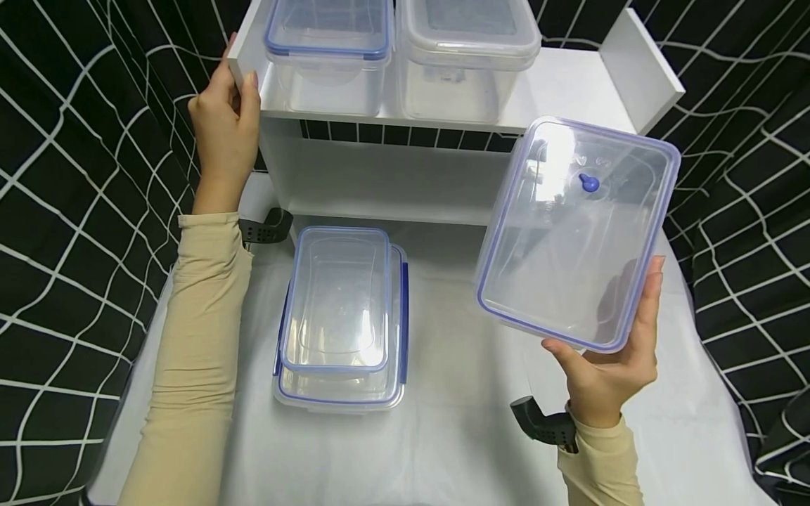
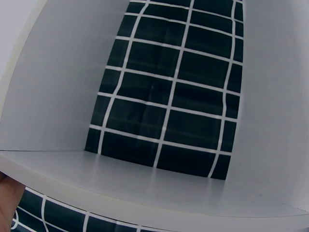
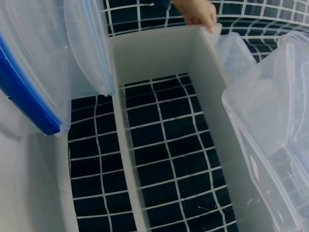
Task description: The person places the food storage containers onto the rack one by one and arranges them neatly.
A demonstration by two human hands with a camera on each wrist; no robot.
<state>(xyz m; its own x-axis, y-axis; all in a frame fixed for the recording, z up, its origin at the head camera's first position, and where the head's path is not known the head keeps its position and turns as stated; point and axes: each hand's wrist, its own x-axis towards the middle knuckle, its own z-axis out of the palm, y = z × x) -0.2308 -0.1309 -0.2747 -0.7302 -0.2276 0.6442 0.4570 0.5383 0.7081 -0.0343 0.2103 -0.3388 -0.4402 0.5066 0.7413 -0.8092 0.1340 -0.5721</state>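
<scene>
My left hand (image 1: 226, 133) grips the left side panel (image 1: 248, 43) of the white shelf, its thumb on the inner side and the fingers outside. In the right wrist view this same hand (image 3: 197, 11) shows at the panel's corner. My right hand (image 1: 610, 372) holds a large clear food container (image 1: 569, 239) by its lower right corner. The thumb lies at the near edge, while the other fingers reach up behind the right side. Its lid has a blue rim and a small blue vent knob (image 1: 590, 183). The container is raised and tilted, overlapping the shelf's right end.
On the shelf top stand a blue-lidded container (image 1: 329, 77) and a white-lidded one (image 1: 465, 77). Two blue-rimmed containers (image 1: 342, 302) lie stacked on the white table (image 1: 443, 436). The shelf's right side panel (image 1: 642, 70) stands up behind the held container. Dark grid-patterned cloth (image 1: 76, 232) surrounds everything.
</scene>
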